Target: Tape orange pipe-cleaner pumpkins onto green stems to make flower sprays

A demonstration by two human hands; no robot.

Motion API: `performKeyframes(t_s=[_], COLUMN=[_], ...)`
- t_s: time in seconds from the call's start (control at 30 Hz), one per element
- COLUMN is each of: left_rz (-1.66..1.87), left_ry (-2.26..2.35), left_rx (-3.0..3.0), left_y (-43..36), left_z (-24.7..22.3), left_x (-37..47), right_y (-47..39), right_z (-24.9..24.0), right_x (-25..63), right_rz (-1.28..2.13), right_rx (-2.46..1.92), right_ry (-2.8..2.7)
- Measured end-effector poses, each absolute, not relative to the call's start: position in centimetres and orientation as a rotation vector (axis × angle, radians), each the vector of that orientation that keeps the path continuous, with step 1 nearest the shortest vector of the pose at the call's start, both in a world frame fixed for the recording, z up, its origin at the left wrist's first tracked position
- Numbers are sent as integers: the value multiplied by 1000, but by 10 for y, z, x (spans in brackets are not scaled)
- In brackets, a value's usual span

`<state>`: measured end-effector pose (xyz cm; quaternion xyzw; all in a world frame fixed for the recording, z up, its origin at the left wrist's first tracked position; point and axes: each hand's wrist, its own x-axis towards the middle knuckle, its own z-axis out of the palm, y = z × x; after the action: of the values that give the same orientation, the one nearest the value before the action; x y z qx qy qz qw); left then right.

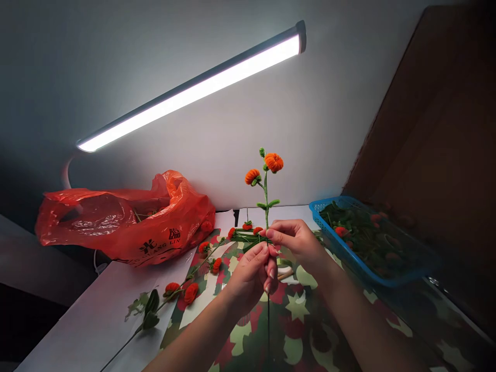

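An upright green stem (266,194) carries two orange pumpkin-like blooms, a green bud at its tip and small leaves. My left hand (253,271) pinches its lower part between thumb and fingers. Just above, my right hand (292,240) pinches the same stem with thumb and forefinger. The thin bare end of the stem hangs down below my left hand. Behind both hands, a bundle of green stems (248,237) with orange blooms lies on the patterned mat (296,307). To the left lies another flower spray (180,292) with orange blooms and dark leaves.
An orange-red plastic bag (127,222) stands at the left. A blue basket (360,266) holding green leaves and orange blooms is at the right. A lit bar lamp (194,90) hangs above, before a pale wall. A brown board (437,155) leans at the right.
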<state>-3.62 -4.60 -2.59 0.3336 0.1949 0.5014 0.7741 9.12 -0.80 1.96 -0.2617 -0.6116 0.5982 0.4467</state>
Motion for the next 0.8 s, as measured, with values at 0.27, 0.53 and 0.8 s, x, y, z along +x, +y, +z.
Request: performKeyframes(t_s=[0.27,0.53,0.8], left_rz=[1225,1096,1191], left_ry=[729,583,650], left_rx=[641,632,738], left_y=[-43,-43,-42], left_z=[-26,-21,-20], left_x=[-38,-40,-42], right_y=[-8,-8,-10], right_z=[20,21,24], right_x=[91,93,94], right_rz=[1452,1460,1438], right_rx=[-695,-710,-721], right_ry=[-1490,-1462,-1543])
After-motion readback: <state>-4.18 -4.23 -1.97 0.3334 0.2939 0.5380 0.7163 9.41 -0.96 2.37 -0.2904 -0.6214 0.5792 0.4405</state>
